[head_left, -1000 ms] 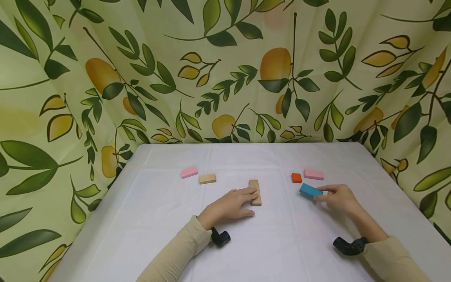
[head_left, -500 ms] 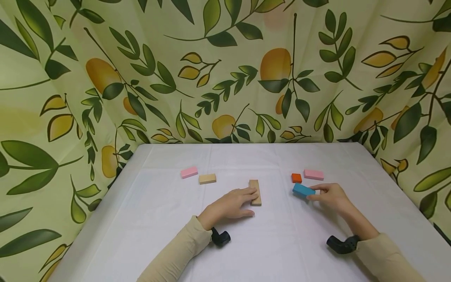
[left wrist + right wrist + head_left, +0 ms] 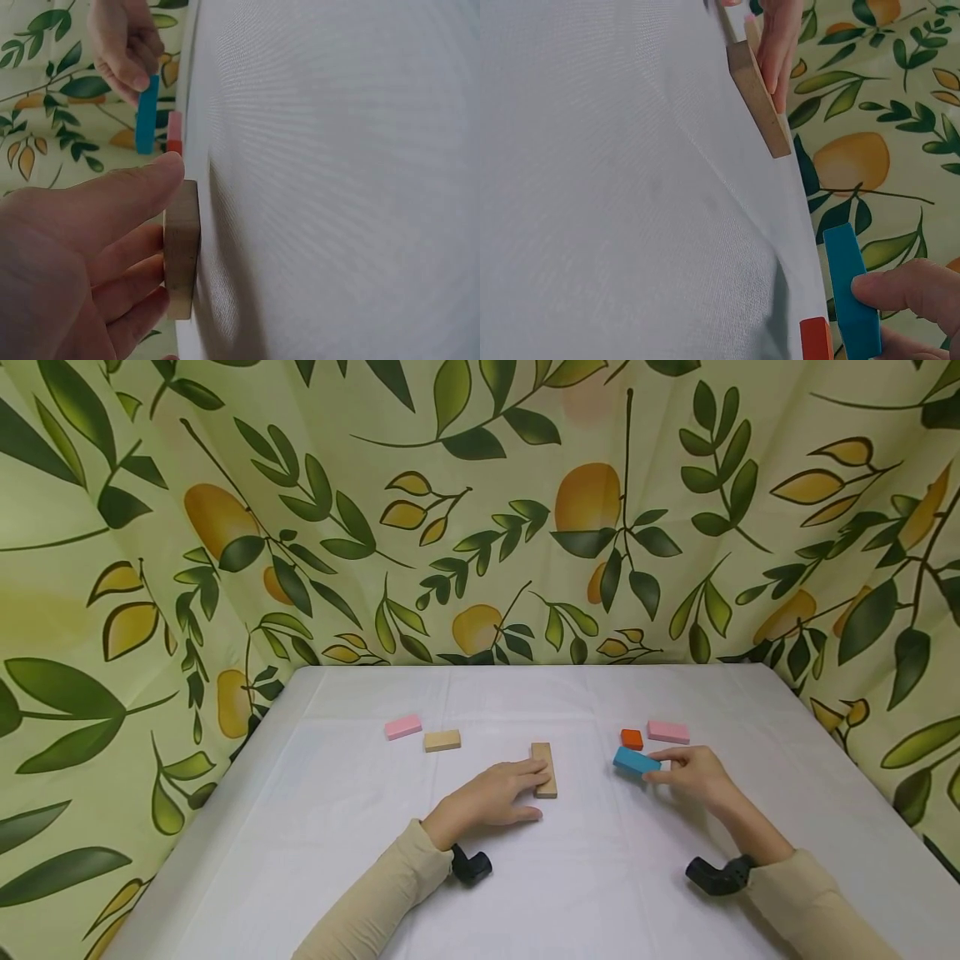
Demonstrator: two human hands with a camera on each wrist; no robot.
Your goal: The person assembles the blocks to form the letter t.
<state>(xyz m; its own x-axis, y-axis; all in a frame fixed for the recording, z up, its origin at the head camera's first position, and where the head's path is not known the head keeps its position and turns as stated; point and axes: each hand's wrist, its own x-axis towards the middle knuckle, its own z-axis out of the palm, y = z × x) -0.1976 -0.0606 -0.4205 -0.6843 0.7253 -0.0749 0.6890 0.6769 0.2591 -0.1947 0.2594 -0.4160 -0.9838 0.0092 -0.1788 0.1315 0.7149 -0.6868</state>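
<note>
My left hand rests its fingertips on a plain wooden block lying on the white table. The thumb is spread off to the near side, as the left wrist view also shows. On the right, my right hand pinches one end of a blue block between thumb and fingers. The right wrist view shows this blue block raised over the cloth, its shadow below. Just beyond it lies a small red-orange block, with a pink block to the right of that.
Farther left on the white cloth lie another pink block and a shorter wooden block. A leaf-and-fruit patterned curtain hangs behind the table. Each wrist wears a black camera mount.
My right hand has moved left with the blue block, bringing it in front of the small red-orange block. My left hand has stayed on the wooden block.
</note>
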